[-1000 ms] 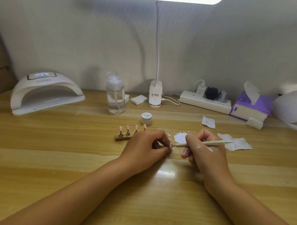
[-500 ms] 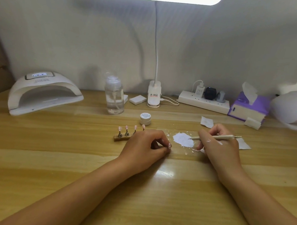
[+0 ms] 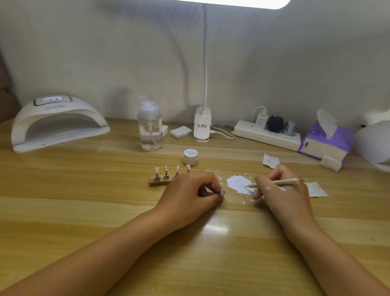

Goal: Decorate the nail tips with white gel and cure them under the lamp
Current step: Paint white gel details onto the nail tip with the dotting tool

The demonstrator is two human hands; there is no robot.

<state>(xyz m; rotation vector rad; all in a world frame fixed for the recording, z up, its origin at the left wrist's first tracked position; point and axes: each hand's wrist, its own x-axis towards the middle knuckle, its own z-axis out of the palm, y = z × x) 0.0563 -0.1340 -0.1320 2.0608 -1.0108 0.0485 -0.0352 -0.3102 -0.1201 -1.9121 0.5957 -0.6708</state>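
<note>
- Nail tip (image 3: 222, 191): pink, pinched at the fingertips of the left hand (image 3: 190, 192). The hand is curled closed around it and rests on the wooden table (image 3: 75, 209), near the centre.
- Right hand (image 3: 281, 194): grips a slim pen-like tool (image 3: 277, 182) in a writing hold. White smears mark the back of the hand.
- Tool tip: touches a patch of white gel (image 3: 238, 183) spread on the table, between the two hands. Small white flecks lie around the patch.
- Holder (image 3: 160, 182): a wooden block just left of the left hand, partly hidden by it. It carries four pink tips (image 3: 166, 168) upright on small stands.
- Paper pieces (image 3: 317, 190): lie flat beside and beyond the right hand.
- Jar (image 3: 190, 156): small, white, lid on, just behind the holder.
- Bottle (image 3: 150, 128): clear, with a pump top, upright behind the jar.
- Curing lamp (image 3: 56, 121): white, arched, at far left, opening facing the person, display lit.
- Back row: white pads (image 3: 180, 132), desk lamp (image 3: 201, 124) base, power strip (image 3: 266, 134), purple tissue pack (image 3: 324, 142).
</note>
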